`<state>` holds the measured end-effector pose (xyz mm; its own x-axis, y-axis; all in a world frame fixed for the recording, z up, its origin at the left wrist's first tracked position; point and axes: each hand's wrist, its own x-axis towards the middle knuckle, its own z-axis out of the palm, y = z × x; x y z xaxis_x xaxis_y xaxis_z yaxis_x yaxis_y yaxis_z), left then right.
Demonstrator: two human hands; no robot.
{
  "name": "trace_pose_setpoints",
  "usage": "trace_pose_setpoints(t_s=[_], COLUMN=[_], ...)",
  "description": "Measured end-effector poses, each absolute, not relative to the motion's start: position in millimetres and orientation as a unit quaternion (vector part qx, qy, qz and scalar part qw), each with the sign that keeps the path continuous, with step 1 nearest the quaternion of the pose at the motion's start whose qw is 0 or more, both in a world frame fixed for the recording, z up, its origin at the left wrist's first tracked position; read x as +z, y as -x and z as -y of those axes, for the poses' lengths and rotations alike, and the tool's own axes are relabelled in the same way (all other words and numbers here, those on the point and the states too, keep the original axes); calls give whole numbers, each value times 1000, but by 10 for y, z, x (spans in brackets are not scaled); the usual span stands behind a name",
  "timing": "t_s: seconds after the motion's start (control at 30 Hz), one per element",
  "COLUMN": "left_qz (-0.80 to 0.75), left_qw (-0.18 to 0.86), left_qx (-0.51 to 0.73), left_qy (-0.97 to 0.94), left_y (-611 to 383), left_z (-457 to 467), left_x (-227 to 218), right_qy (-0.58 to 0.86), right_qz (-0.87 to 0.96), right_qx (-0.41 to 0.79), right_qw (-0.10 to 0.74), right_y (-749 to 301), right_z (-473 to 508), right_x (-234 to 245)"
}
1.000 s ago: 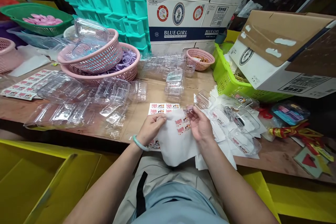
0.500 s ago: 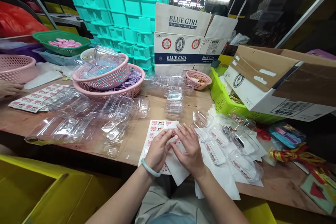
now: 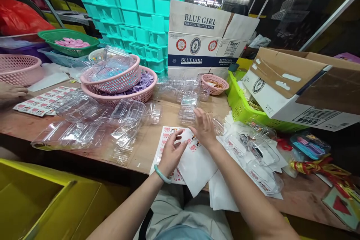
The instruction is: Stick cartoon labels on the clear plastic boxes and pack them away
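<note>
My left hand [image 3: 173, 153], with a pale green bangle on its wrist, hovers over the sheet of pink printed stickers [image 3: 159, 152]. Its fingers are curved and apart, with nothing visible between them. White backing paper [image 3: 197, 170] covers part of that sheet, its lower corner over the table edge. Farther forward, my right hand [image 3: 205, 127] reaches out with fingers extended, close beside a stack of clear plastic boxes [image 3: 187, 112]. Nothing shows in it. Right of my right forearm lie clear boxes with sticker labels [image 3: 261, 180], among white paper sheets [image 3: 222, 195].
Nested clear boxes [image 3: 70, 135] line the left side, below pink baskets [image 3: 112, 99]. Teal crates [image 3: 126, 18] and a printed carton [image 3: 197, 45] stand behind. A lime basket [image 3: 239, 101] holds a tilted carton [image 3: 281, 90]. Another person's hand [image 3: 12, 92] rests at far left.
My hands, close together over the stickers before, have parted. The right one has moved forward towards the clear boxes. My left hand's fingers have spread, and more printed stickers show between the hands.
</note>
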<state>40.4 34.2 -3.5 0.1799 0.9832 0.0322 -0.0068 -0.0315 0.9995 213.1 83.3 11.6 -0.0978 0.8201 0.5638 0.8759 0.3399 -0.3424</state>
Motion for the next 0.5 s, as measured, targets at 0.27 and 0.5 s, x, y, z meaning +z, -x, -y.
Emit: trace_pose_setpoints(t_s=[0.27, 0.5], left_qz=[-455, -388], left_qw=[207, 234], left_qx=[347, 356], left_qy=[-793, -817], left_y=[-310, -397], left_z=[-995, -1522], left_x=[-257, -100], right_qy=[580, 550], right_qz=[676, 579], right_qx=[133, 278], right_qw=[435, 534], right_y=[-2116, -2229], right_z=[-1150, -1160], right_x=[-81, -46])
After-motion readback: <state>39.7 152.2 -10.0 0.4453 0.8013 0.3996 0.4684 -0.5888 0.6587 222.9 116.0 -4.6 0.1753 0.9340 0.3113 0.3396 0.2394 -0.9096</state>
